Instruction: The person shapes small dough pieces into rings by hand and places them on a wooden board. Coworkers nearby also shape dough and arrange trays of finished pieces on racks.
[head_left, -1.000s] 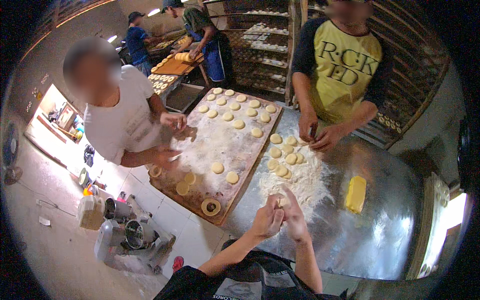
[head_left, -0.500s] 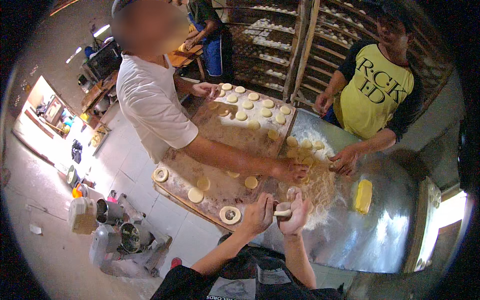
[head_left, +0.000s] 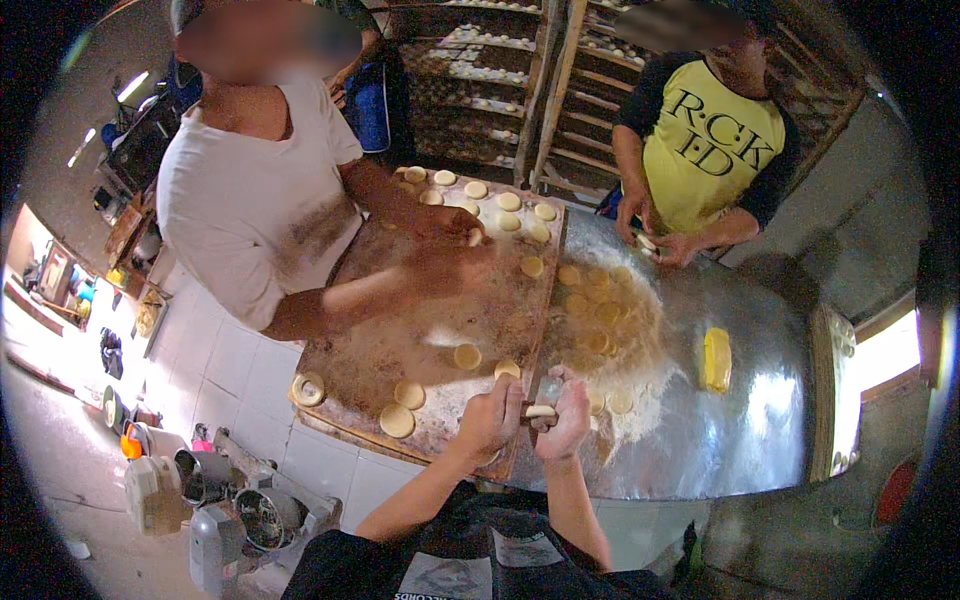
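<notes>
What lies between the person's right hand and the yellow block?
In the head view, pale dough rounds and scattered flour lie near the right hand; past them, metal tabletop reaches to the yellow block.

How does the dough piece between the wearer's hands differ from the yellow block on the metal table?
Size: the dough piece looks much smaller than the yellow block.
Colour: the dough piece is pale cream; the block is strong yellow.
Pose: the dough piece is held up between the left hand and right hand; the block lies on the metal table, with no hand on it.
</notes>
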